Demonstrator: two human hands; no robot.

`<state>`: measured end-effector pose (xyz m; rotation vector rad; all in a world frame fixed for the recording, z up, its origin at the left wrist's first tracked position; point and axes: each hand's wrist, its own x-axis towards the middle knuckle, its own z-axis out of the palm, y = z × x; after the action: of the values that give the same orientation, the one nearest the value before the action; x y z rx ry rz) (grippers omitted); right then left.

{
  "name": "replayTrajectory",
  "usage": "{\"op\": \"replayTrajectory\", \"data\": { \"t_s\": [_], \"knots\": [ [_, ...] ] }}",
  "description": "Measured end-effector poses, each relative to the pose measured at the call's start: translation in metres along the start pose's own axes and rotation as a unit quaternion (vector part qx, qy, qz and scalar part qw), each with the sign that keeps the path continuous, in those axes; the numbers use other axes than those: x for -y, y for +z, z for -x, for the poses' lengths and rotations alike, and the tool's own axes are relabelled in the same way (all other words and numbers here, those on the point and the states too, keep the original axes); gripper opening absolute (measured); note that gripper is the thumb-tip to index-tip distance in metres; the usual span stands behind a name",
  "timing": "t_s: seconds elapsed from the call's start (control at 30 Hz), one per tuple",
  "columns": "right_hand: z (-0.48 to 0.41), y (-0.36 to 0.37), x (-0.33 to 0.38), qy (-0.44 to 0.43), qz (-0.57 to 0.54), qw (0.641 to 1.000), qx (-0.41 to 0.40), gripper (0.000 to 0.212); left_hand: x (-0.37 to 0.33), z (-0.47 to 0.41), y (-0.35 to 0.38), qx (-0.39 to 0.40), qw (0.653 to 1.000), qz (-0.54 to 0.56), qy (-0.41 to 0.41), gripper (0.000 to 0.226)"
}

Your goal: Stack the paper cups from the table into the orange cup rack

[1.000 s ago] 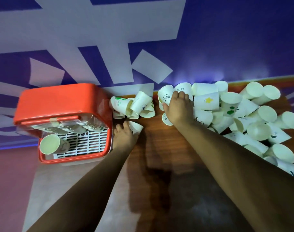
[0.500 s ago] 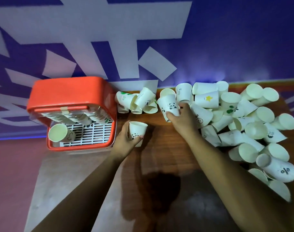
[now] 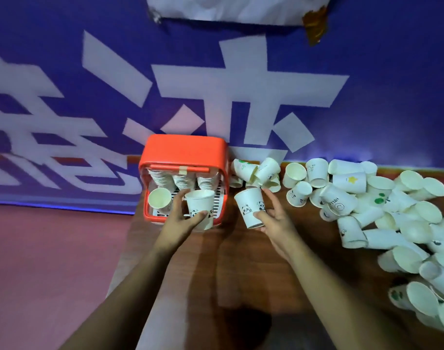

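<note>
The orange cup rack [image 3: 185, 150] sits at 12 o'clock from the left hand [image 3: 184, 218], the nearer one, which grips a paper cup [image 3: 200, 205] over the rack's front, mouth toward 12. The right hand [image 3: 274, 223] pinches a panda-printed cup [image 3: 250, 207] just off the rack's 3 o'clock side. I count one rack holding three stacks [image 3: 181, 180] and a single cup [image 3: 160, 199], and two held cups. The loose cups [image 3: 392, 210] heaped on the table [image 3: 241, 261] overlap too much to count.
</note>
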<state>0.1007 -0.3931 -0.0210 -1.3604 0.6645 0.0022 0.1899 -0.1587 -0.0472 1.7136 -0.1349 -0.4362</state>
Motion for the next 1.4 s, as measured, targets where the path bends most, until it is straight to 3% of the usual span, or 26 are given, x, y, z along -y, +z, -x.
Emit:
{"op": "replayTrajectory", "data": {
  "t_s": [0.27, 0.43, 0.63, 0.77, 0.83, 0.93, 1.1, 1.17, 1.3, 1.4],
  "knots": [
    [0.003, 0.078, -0.001, 0.041, 0.003, 0.998, 0.048, 0.067, 0.003, -0.006, -0.103, -0.114, 0.993, -0.038, 0.010, 0.065],
    [0.002, 0.111, 0.005, 0.029, 0.015, 0.998, 0.056, 0.048, 0.015, -0.028, -0.131, -0.106, 0.991, -0.080, 0.024, 0.068],
    [-0.009, 0.131, -0.003, 0.024, 0.066, 0.997, 0.036, 0.058, 0.030, -0.054, -0.127, -0.102, 0.988, -0.109, 0.029, 0.075],
    [-0.013, 0.138, -0.007, 0.022, 0.069, 0.997, 0.019, 0.054, 0.040, -0.066, -0.123, -0.103, 0.986, -0.129, 0.035, 0.072],
    [-0.015, 0.140, -0.009, 0.022, 0.072, 0.997, 0.012, 0.052, 0.047, -0.074, -0.124, -0.103, 0.981, -0.160, 0.034, 0.069],
    [-0.020, 0.144, -0.013, 0.018, 0.085, 0.996, 0.004, 0.046, 0.062, -0.080, -0.124, -0.106, 0.965, -0.240, 0.016, 0.084],
    [-0.028, 0.161, -0.018, 0.005, 0.120, 0.993, 0.017, 0.067, 0.082, -0.073, -0.133, -0.073, 0.943, -0.323, 0.018, 0.100],
    [-0.032, 0.172, -0.017, -0.007, 0.157, 0.987, 0.034, 0.062, 0.084, -0.064, -0.142, -0.084, 0.951, -0.297, 0.016, 0.090],
    [-0.039, 0.200, -0.013, -0.025, 0.219, 0.972, 0.084, 0.058, 0.064, -0.044, -0.155, -0.050, 0.994, -0.097, 0.000, 0.035],
    [-0.044, 0.225, -0.011, -0.047, 0.246, 0.960, 0.126, 0.061, 0.044, -0.040, -0.162, 0.014, 0.999, 0.042, -0.025, 0.049]
  ]
}}
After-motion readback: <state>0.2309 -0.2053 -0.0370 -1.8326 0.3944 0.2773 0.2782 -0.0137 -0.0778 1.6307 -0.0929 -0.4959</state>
